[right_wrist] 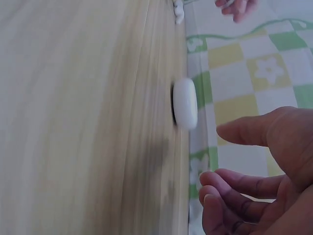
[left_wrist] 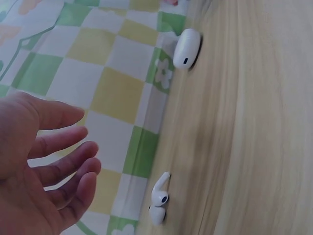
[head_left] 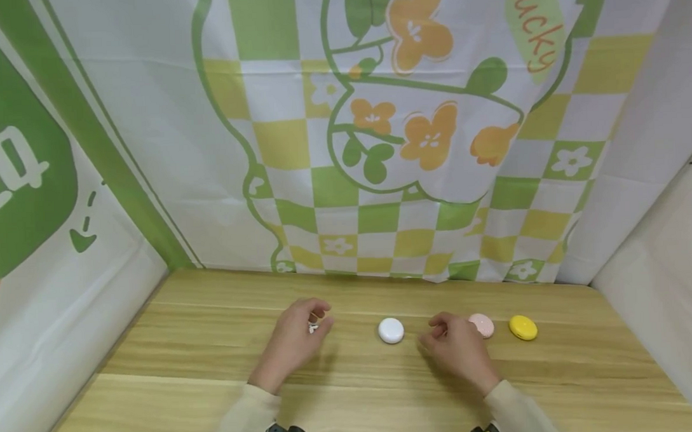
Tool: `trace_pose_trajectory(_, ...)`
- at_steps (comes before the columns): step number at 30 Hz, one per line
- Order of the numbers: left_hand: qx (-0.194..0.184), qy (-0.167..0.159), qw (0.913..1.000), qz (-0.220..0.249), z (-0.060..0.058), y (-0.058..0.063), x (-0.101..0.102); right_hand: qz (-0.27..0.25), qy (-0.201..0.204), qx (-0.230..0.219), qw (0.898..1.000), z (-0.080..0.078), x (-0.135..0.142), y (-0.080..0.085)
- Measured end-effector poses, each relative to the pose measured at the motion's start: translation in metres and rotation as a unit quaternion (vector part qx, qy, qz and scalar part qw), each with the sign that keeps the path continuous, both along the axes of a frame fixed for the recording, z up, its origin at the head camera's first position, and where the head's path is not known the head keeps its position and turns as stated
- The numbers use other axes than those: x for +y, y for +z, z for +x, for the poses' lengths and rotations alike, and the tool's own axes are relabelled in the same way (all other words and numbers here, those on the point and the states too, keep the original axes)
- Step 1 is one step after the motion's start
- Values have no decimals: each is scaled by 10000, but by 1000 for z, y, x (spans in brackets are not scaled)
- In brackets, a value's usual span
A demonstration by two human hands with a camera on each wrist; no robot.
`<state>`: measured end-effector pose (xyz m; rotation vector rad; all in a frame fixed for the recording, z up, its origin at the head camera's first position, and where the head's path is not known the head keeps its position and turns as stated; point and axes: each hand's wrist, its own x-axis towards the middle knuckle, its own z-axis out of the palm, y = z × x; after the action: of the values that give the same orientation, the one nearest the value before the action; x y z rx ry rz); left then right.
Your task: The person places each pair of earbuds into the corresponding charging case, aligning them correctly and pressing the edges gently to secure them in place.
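A white earbud charging case [head_left: 391,330] lies on the wooden table between my two hands. My left hand [head_left: 295,337] hovers over a pair of white earbuds [left_wrist: 158,200], its fingers loosely bent and holding nothing. In the head view that hand partly covers the earbuds. To the right of the case is my right hand [head_left: 456,349], raised above the table. Its thumb and fingers [right_wrist: 239,183] are parted, with nothing between them. A pale pink round item [head_left: 483,325] shows just behind the right hand, partly hidden by it.
A yellow round item [head_left: 523,328] lies farther right on the wooden table [head_left: 352,394]. Behind the table's back edge hangs a checkered, flower-printed cloth [head_left: 380,221]. White cloth walls with printing stand at the left and right sides.
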<state>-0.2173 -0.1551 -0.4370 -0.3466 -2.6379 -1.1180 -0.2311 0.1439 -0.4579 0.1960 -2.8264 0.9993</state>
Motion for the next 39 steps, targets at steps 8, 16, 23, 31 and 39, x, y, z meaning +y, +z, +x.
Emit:
trace_pose_trajectory(8,569,91,9969,-534,-4,-8,12,-43,147,-540,9984,-10,-31,-7)
trace_pose_trajectory(16,978,69,9926,-715,-4,-14,18,185,177,-453,9986,-18,-47,-12)
trace_pose_trajectory(23,724,-24,9955,-605,-3,-14,19,353,161,-261,9989,-22,-56,-15)
trace_pose_trajectory(31,387,-166,9991,-99,-3,-10,21,209,130,-315,9992,-22,-56,-16)
trace_pose_trajectory(39,226,-393,9982,383,0,-6,27,-527,311,-43,9981,-12,-52,-6)
